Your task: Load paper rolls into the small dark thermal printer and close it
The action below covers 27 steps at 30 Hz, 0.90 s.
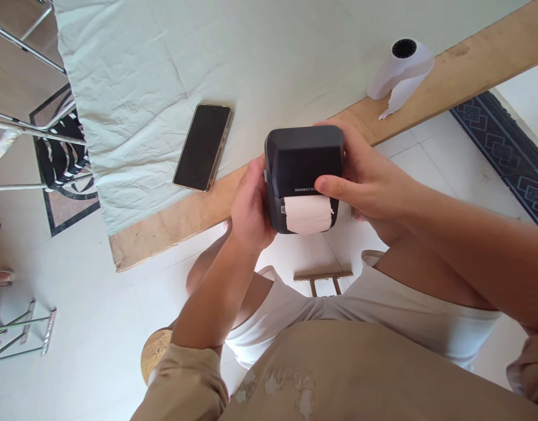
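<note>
Between my two hands is a small black label printer (304, 155) with "NIIMBOT" lettering, held up over the table's near edge. A strip of white paper (309, 214) sticks out of its front, torn at the right end. My left hand (250, 207) grips the printer's left side, thumb upward along it. My right hand (365, 175) wraps the right side, its thumb lying on the front by the lettering; the other fingers are mostly hidden behind. The printer's lid looks closed.
A phone (203, 147) with a dark screen lies on the pale cloth (269, 64) to the left. At the right, a partly unrolled paper roll (403, 73) stands by the wooden table edge (176, 219). Metal-framed furniture (36, 126) is at far left, a wooden stool (155, 351) below.
</note>
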Motion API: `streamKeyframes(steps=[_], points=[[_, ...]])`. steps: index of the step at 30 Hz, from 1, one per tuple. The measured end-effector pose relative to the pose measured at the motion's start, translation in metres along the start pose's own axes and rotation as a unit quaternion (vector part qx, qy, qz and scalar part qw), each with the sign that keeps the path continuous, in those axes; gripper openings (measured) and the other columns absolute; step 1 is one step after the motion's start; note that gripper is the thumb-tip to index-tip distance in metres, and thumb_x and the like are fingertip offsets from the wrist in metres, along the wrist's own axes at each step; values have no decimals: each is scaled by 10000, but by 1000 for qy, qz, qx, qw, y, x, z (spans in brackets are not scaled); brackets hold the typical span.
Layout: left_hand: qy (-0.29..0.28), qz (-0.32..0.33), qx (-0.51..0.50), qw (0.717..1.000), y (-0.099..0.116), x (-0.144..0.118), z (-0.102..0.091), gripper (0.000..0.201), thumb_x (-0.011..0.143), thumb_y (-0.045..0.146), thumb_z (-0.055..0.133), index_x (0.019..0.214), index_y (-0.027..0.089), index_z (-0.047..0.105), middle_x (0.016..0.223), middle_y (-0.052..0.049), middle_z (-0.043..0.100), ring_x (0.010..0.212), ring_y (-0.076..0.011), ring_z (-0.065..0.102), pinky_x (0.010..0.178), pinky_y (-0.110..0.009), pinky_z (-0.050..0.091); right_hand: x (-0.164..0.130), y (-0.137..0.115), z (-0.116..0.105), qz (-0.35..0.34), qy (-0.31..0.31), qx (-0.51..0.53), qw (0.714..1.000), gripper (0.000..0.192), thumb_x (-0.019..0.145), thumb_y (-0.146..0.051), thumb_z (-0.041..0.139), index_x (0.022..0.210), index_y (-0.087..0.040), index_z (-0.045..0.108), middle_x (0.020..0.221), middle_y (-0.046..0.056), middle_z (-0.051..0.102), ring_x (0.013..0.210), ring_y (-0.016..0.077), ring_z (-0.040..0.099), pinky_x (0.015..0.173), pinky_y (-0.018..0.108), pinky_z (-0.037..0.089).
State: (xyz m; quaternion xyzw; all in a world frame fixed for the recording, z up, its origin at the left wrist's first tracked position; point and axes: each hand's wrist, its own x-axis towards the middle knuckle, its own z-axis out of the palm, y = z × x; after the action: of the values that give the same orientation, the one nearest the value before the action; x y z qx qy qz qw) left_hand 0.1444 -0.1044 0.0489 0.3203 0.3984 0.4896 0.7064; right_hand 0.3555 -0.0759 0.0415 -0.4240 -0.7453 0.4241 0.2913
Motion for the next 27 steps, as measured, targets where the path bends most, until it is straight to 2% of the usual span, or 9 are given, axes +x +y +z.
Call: streamKeyframes(steps=[4,6,11,13,15,18,20,23,27], points=[[90,10,17,996,-3,2,0,631,855,875,784,970,255,760,1140,-99,818,1538,-440,626,1103,-531,669,0,-5,-2,-13,22,-1,1000,768,1010,-660,725,1648,-333,451,1459,95,707,1056,200,769,680,270,664],[103,7,24,994,-5,2,-3,610,878,855,774,1027,264,769,1134,-88,810,1516,-437,645,1073,-528,678,-1,-9,-4,-22,22,0,1000,847,975,-695,760,1670,-329,442,1527,119,672,1149,237,763,699,292,675],[106,6,33,994,-7,1,-11,491,902,742,824,1064,281,774,1099,-62,805,1405,-417,718,1031,-502,693,-2,-14,-12,-46,43,-50,997,890,902,-748,817,1633,-338,518,1497,129,658,1063,237,758,717,337,675],[101,-7,30,994,-6,1,-10,503,914,753,811,1104,288,781,1100,-60,811,1393,-416,725,1024,-498,693,-4,-14,-15,-75,86,-98,989,825,859,-743,868,1526,-324,623,1362,119,694,1060,246,746,766,362,672],[86,-22,17,996,-4,1,-8,576,917,810,774,1155,286,786,1126,-74,817,1418,-427,713,1031,-504,688,-6,-17,-16,-113,150,-128,974,674,853,-707,896,1362,-309,705,1055,71,707,956,239,732,777,392,655],[40,-32,1,999,-4,1,-3,619,896,840,776,1164,282,797,1189,-91,826,1471,-432,688,1053,-507,681,-8,-29,-11,-94,236,-86,963,362,996,-621,796,1144,-305,700,680,-27,539,631,177,631,607,370,570],[11,-43,-1,999,-6,0,-2,571,871,791,840,1142,291,800,1215,-82,833,1467,-425,699,1047,-497,686,-6,-38,-6,-83,281,-16,956,317,1037,-575,765,994,-287,641,637,-45,502,536,151,611,468,319,466],[2,-65,-5,998,-10,0,-3,538,845,741,898,1148,307,795,1223,-71,846,1419,-426,732,1025,-493,694,-2,-43,-4,-119,332,31,935,429,994,-542,822,853,-263,527,774,-7,632,625,157,706,409,301,384],[-10,-68,-5,998,-11,-2,-3,553,857,724,904,1196,305,783,1263,-64,848,1410,-416,735,1088,-507,681,-3,-32,-9,-139,240,-168,946,182,996,-352,777,910,-254,650,784,-11,718,596,135,635,521,335,397]])
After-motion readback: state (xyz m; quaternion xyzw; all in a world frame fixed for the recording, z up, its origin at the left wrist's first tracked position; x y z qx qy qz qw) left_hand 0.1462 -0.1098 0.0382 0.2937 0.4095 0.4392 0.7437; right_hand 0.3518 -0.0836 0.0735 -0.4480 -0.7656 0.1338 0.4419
